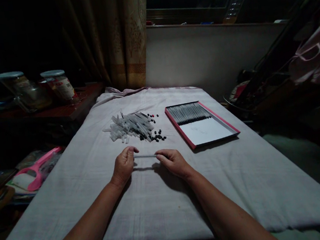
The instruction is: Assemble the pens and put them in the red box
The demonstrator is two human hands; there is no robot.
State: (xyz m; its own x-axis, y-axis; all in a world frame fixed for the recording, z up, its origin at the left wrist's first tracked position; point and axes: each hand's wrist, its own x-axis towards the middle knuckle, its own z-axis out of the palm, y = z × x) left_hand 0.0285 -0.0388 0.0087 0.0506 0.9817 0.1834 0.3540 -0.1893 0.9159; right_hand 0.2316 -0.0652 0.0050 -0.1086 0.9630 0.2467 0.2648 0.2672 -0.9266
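My left hand and my right hand both pinch the ends of one thin clear pen tube, held level just above the white cloth. Beyond the hands lies a loose pile of clear pen tubes with small black caps scattered at its right side. To the right sits a flat red-edged box; a row of finished pens fills its far half.
Two lidded jars stand on a dark wooden shelf at the left. A pink plastic object lies lower left beside the bed. A curtain hangs behind; dark clutter and bags crowd the right side.
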